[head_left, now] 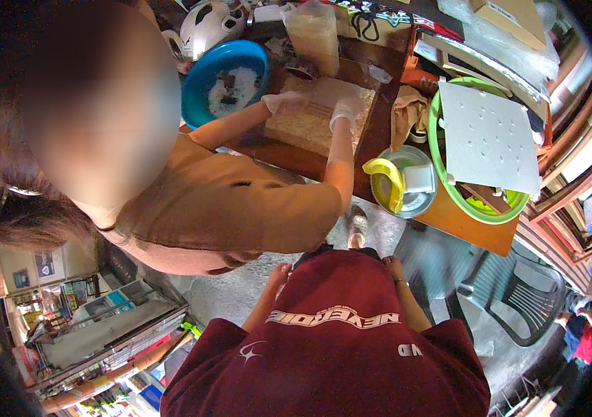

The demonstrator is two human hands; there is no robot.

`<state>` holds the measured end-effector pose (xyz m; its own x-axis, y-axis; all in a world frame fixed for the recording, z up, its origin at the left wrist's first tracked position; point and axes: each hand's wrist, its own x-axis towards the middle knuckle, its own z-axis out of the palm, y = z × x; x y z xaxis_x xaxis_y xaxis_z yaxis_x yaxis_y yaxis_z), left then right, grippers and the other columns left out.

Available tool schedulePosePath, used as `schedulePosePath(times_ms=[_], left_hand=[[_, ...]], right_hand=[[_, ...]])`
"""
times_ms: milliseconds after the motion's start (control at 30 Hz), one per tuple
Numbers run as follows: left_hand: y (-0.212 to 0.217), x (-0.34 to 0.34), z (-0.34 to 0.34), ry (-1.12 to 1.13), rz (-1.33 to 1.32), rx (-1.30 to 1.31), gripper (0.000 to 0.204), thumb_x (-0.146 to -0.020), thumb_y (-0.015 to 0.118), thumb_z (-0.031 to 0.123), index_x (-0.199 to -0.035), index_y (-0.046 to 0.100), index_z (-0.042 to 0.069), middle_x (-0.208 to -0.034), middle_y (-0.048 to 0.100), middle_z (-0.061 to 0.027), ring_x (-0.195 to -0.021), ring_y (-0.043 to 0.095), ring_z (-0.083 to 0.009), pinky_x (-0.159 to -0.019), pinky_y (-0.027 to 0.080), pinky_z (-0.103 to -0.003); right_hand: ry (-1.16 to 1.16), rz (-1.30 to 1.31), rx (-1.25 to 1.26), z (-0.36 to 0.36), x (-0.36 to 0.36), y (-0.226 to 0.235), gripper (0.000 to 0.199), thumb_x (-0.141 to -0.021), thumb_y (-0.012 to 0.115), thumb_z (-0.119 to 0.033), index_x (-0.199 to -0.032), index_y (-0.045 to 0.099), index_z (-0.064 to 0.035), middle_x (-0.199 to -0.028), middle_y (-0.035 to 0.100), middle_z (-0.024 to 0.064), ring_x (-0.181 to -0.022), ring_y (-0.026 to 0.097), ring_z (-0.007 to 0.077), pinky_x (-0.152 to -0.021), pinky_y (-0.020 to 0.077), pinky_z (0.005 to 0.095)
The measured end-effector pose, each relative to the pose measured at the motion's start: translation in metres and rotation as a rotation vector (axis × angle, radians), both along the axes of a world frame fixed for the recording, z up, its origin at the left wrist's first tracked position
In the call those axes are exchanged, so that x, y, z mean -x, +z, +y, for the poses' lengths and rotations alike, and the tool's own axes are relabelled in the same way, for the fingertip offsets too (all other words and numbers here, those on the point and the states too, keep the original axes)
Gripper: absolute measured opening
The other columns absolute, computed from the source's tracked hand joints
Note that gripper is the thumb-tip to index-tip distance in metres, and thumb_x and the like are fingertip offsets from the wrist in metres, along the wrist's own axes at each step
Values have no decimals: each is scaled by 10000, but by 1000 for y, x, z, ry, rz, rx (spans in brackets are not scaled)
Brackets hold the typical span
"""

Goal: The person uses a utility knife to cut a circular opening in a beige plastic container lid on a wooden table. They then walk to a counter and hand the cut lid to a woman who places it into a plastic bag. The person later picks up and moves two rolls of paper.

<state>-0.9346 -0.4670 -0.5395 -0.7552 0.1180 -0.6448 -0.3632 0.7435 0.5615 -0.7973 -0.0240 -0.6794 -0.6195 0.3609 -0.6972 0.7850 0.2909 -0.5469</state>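
My left hand (281,272) hangs beside the hem of my dark red shirt (338,306), small in view with its fingers mostly hidden. At the other side of the hem, near my hip, is my right hand (394,267), its fingers also not clear. Neither hand reaches the table. A co-worker in a brown shirt (240,208) stands close in front on the left. That person's gloved hands (285,104) rest on a pale speckled board (296,132) lying on the dark wooden table (372,163).
A blue basin (261,59) with white stuff inside and a light helmet (212,29) are at the far left. To the right stand a clear bowl (429,201) with a yellow piece, a green tub (436,149) under a perforated grey sheet (487,132), and a dark plastic chair (529,295).
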Motion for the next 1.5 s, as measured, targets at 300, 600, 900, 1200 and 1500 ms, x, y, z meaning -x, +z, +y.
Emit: schedulePosePath(times_ms=[300, 600, 900, 1200, 1500], left_hand=[[-21, -2, -1, 77, -65, -37, 501, -1032, 570, 474, -1151, 714, 9, -1005, 770, -155, -953, 730, -268, -841, 553, -413], [-23, 12, 3, 94, -184, -64, 484, -1047, 554, 431, -1204, 701, -2, -1082, 772, -174, -1023, 736, -273, -862, 553, -414], [3, 15, 7, -82, -28, 4, 453, -1041, 599, 401, -1189, 698, -16, -1067, 755, -164, -1008, 702, -265, -869, 537, -418], [-3, 9, -10, 120, -108, -72, 424, -1039, 559, 383, -1110, 707, -8, -1028, 755, -156, -923, 707, -255, -818, 535, -410], [-37, 12, -30, 56, -35, 9, 477, -1021, 593, 445, -1104, 720, -8, -1004, 763, -149, -900, 711, -254, -818, 542, -407]], right_hand=[[190, 47, -109, -6, 12, 47, 451, -1005, 599, -420, -1115, 739, -6, -1082, 753, 239, -1027, 722, 397, -886, 546, 479], [58, -81, -89, -1, 18, 44, 406, -979, 600, -386, -1125, 744, -35, -1089, 755, 231, -1044, 718, 407, -905, 544, 474], [61, -86, -52, -2, 29, 42, 394, -957, 594, -391, -1083, 767, -62, -1098, 751, 236, -1086, 702, 422, -946, 535, 485], [47, -57, 2, -13, 36, 49, 368, -958, 591, -359, -1048, 781, -56, -1088, 754, 234, -1051, 712, 422, -922, 544, 471], [162, 47, -76, -24, 31, 37, 404, -990, 595, -362, -1068, 752, 3, -1001, 755, 253, -975, 723, 420, -865, 547, 501]])
